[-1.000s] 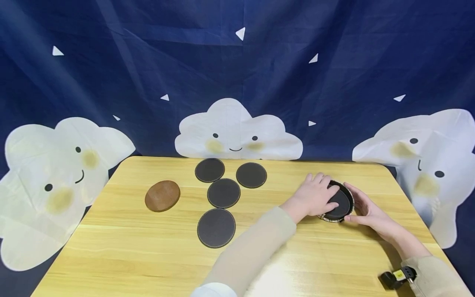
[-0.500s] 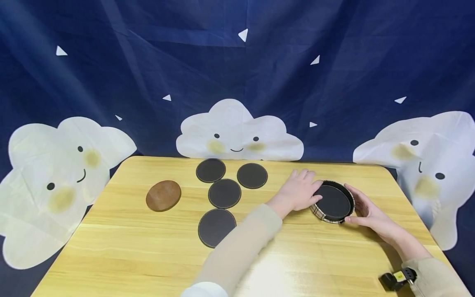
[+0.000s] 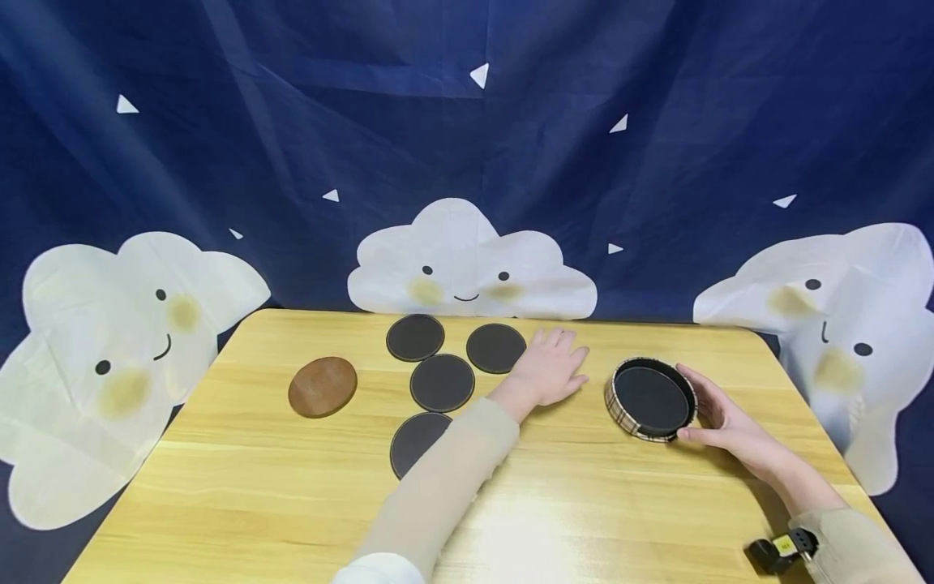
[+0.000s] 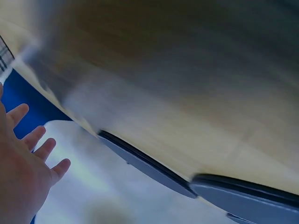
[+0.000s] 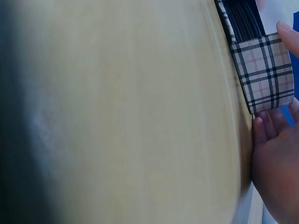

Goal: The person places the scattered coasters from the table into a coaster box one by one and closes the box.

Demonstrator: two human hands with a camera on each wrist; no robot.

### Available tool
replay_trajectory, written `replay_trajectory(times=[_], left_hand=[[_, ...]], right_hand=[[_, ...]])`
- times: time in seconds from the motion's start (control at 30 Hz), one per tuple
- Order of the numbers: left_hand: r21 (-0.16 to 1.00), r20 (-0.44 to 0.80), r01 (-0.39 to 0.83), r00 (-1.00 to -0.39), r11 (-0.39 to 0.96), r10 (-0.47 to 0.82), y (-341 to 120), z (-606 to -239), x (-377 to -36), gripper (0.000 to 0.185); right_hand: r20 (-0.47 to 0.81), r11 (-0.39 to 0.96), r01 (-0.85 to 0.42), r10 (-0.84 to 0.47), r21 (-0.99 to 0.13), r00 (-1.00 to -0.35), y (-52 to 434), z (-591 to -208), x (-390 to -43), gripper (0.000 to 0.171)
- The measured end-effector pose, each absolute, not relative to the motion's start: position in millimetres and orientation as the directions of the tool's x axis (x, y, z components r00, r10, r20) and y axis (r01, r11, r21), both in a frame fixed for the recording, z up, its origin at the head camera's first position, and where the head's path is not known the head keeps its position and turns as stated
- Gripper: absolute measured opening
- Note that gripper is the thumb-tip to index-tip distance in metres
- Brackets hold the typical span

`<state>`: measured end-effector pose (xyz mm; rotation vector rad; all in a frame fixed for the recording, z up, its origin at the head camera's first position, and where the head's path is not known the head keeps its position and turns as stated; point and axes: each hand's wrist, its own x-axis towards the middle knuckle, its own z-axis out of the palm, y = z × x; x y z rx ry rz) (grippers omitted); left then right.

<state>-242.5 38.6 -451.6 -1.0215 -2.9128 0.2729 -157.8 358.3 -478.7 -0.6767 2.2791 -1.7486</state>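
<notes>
**Right hand (image 3: 730,426) holds a plaid holder (image 3: 619,414); left hand (image 3: 546,371) is spread beside the coasters**

The round plaid holder stands on the table (image 3: 241,503), right of centre in the frame, its top facing up and a black coaster (image 3: 652,396) showing inside. Through a gap in its side, the right wrist view shows a stack of dark layers at the upper right of the frame. The right hand is curled round the holder's right side, thumb toward the lower edge of the frame and fingers behind, clamped on the wall.

The left hand is well apart from the holder, its fingers straight, spread and gripping nothing. It is just beside the upper-right coaster (image 3: 493,349); whether it touches that one, I cannot tell.

Left of it, three more black coasters run down the middle of the frame: a top coaster (image 3: 415,337), a middle coaster (image 3: 442,383) and a lower coaster (image 3: 416,442), the last partly hidden by the left sleeve (image 3: 438,487). Farther left lies a brown coaster (image 3: 323,388), apart from the black ones.

A small black device (image 3: 784,547) with a yellow label sits at the right sleeve (image 3: 854,543), lower right. Behind the table hangs a dark blue cloth (image 3: 409,122) with smiling white clouds (image 3: 467,243) and small white triangles (image 3: 479,75).
</notes>
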Motion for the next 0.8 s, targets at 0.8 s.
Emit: replay_trajectory(times=[0.8], left_hand=[[-0.135, -0.059, 0.511, -0.859, 0.849, 0.508, -8, -450, -267, 0.067]], right_hand=[[0.116, 0.196, -0.229, -0.464, -0.953, -0.878, 357, -477, -159, 0.097]])
